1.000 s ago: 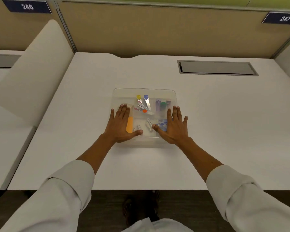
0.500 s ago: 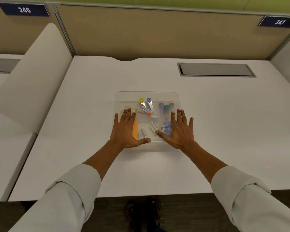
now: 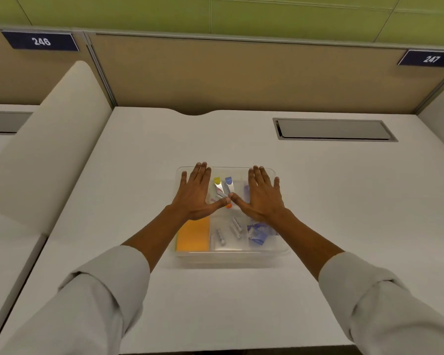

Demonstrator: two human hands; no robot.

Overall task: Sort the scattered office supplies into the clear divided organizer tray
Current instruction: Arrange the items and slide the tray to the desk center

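Hovering flat over organizer tray (image 3: 231, 254): left hand (image 3: 196, 194), right hand (image 3: 263, 196). Fingers straight, spread, holding nothing. Thumb tips nearly touching.

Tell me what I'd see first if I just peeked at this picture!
You'd spot two flat, open hands, the left hand and the right hand, spread over the far half of a clear organizer tray in the middle of the white desk, thumbs nearly meeting. Next, the bright orange sticky notes glow in the tray's near left compartment. Between the hands peek a yellow-tipped clip and a blue-tipped clip.
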